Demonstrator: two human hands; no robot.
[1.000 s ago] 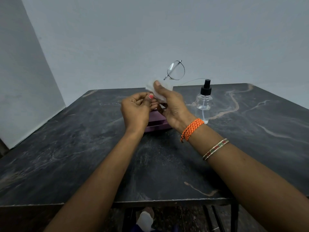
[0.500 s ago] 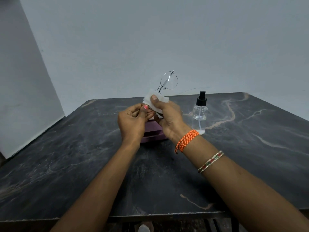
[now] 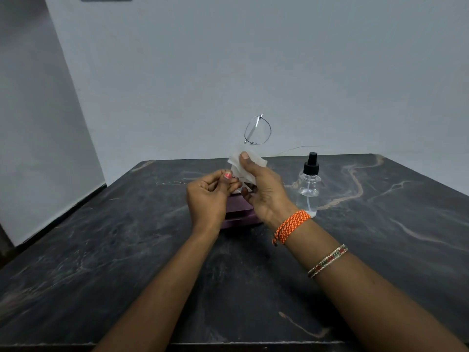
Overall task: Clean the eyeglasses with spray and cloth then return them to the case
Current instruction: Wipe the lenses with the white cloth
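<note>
So you've got the eyeglasses (image 3: 257, 130) up in the air over the tabletop (image 3: 127, 250), one lens sticking up above your right hand (image 3: 264, 194). That hand's thumb and fingers are pinched on the white cloth (image 3: 247, 161), which is wrapped over the lower lens, so I'd guess you're mid-wipe. Your left hand (image 3: 206, 199) has its fingers curled tight, pinching what looks like a thin temple arm or wire end; it's too fine to say which part. The other temple sticks out to the right, past the spray bottle (image 3: 310, 185).

The purple case (image 3: 239, 215) sits on the tabletop right under your hands, mostly hidden, and I can't tell if it's open.

What I'd worry about: that frame looks really thin, and you're holding it from two ends. Rub hard with the right while the left pulls and you could bend the bridge or the hinge. The loose temple is also close to the bottle, so a wide swing could knock it over. A bare thumb on the lens just smears it again.
</note>
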